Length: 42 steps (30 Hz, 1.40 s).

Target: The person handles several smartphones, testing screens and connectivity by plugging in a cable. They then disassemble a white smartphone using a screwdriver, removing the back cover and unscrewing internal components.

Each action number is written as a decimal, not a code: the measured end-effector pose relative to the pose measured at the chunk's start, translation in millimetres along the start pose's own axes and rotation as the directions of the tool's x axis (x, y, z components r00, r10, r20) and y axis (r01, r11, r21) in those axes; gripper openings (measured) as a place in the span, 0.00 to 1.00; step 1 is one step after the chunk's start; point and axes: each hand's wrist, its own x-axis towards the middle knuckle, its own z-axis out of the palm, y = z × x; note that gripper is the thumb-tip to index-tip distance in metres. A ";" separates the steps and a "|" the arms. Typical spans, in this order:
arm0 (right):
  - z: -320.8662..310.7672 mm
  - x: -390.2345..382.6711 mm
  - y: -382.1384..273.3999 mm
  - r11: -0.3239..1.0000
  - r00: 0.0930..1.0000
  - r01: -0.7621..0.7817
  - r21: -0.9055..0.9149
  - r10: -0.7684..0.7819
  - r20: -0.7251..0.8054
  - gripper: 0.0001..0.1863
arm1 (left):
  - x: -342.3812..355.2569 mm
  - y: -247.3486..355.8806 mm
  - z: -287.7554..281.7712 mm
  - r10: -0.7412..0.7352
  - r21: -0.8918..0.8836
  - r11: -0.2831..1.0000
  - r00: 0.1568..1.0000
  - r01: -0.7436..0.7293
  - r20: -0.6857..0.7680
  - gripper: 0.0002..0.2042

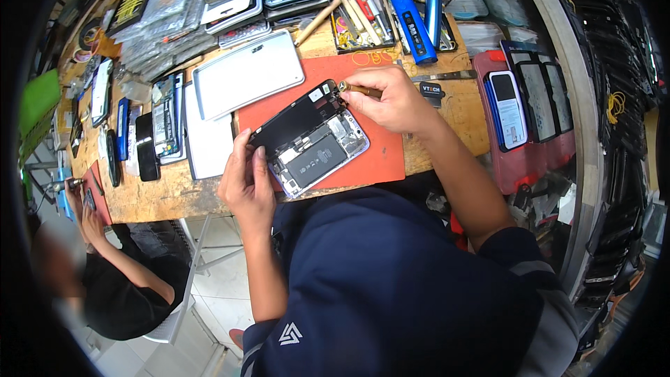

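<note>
An opened phone (314,157), its battery exposed, rests at the front of an orange-red mat (377,160). My left hand (244,185) grips the lower-left end of the raised black screen assembly (289,117), fingers around its edge beside the phone body. My right hand (391,101) holds a thin brass-coloured screwdriver (359,89), its tip at the screen's upper-right corner, where small metal parts show. Behind lies a white tray-like panel (248,73). A flat metal tool (443,76) and a small black block (430,95) lie to the right of my right hand.
Stacked phones, bubble wrap, tool trays (352,28) and blue cylinders (412,28) crowd the wooden bench's back (139,202). More phones (145,146) lie left. A pink case with phones (492,160) is at right. A co-worker (122,279) works at the left, hands on another mat.
</note>
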 end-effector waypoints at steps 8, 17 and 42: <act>2.3 -1.1 7.2 0.997 0.998 -0.054 0.060 0.052 0.033 0.08 | -1.5 -3.9 3.9 0.088 -0.026 0.996 0.995 -0.089 -0.055 0.18; -8.1 12.9 9.8 0.974 0.984 0.022 0.223 0.019 -0.180 0.14 | -4.5 -11.5 5.1 0.103 -0.325 0.941 0.995 -0.093 0.014 0.10; 3.1 0.8 9.5 0.943 0.838 0.231 -0.239 -0.318 -0.444 0.12 | -1.6 51.3 18.8 0.401 0.241 0.829 0.836 -0.506 0.375 0.39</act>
